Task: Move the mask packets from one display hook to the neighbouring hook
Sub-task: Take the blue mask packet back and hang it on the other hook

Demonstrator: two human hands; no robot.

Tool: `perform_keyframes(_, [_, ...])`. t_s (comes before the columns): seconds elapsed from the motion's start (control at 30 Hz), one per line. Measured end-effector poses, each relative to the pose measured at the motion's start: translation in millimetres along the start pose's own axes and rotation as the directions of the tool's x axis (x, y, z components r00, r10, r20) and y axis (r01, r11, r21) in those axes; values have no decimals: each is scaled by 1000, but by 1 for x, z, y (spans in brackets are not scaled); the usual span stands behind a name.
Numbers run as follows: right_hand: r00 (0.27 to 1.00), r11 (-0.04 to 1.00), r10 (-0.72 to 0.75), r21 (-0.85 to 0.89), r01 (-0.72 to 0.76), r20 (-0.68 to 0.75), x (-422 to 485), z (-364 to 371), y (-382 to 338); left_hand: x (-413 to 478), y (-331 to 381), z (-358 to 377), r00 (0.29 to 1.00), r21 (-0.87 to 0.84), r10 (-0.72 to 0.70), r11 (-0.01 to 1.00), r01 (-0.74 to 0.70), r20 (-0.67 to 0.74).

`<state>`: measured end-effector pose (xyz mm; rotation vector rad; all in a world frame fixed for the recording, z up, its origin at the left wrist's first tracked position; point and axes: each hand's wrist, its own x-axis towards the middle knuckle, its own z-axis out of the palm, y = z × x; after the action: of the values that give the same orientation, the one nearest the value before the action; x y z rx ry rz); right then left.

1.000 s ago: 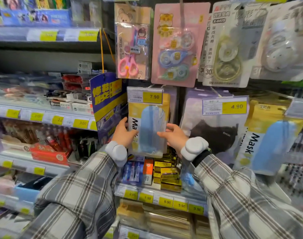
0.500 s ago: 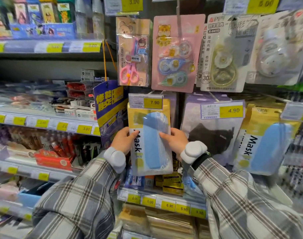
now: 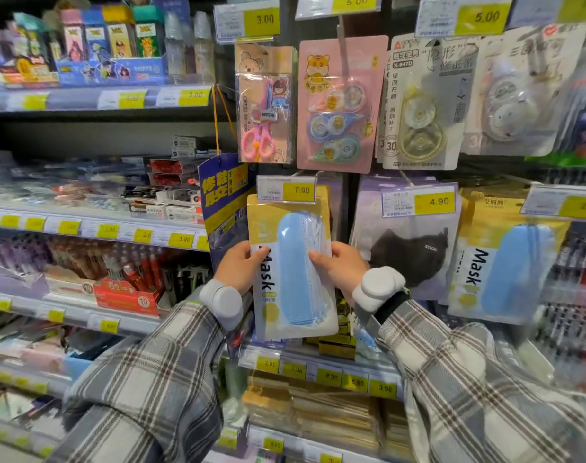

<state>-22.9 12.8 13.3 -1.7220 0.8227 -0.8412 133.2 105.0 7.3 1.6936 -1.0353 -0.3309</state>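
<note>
A yellow-and-white mask packet [image 3: 291, 262] with blue masks inside hangs under the 7.90 price tag [image 3: 286, 188]. My left hand [image 3: 240, 267] grips its left edge and my right hand [image 3: 340, 267] grips its right edge. On the hook to the right hangs a pale purple packet with a black mask [image 3: 408, 248] under the 4.90 tag [image 3: 418, 202]. Further right hangs another yellow packet of blue masks [image 3: 505, 259]. The hook rods themselves are hidden behind the tags and packets.
Scissors [image 3: 265, 105] and correction-tape cards [image 3: 341, 105] hang on hooks just above. A blue hanging sign [image 3: 223, 195] sits left of the held packet. Shelves of stationery run along the left, and a shelf with small boxes [image 3: 335, 345] lies below the packets.
The held packet sits lower and further forward than a second ago, with its whole front showing under the 7.90 tag. Both hands stayed on its edges. My view tilted upward.
</note>
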Motion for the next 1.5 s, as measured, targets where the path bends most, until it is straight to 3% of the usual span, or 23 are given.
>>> perform_keyframes(0.23, [1000, 1000, -4, -11, 4, 15, -15, -2, 8, -25, -1, 2, 1000, -44, -27, 999, 27, -9])
perform_keyframes(0.87, [993, 994, 91, 61, -86, -73, -60, -94, 41, -52, 27, 88, 978, -89, 50, 996, -33, 201])
perform_keyframes(1.17, [980, 996, 86, -2, -87, -180, -79, -164, 50, -66, 51, 149, 915, -97, 123, 991, -93, 384])
perform_keyframes(1.33, [976, 996, 67, 78, -51, -206, -93, -204, 50, -68, 69, 182, 867, -140, 164, 984, -110, 471])
perform_keyframes(1.5, [973, 977, 42, 214, 8, -227, -106, -244, 54, -58, 100, 194, 899, -228, 255, 957, -181, 355])
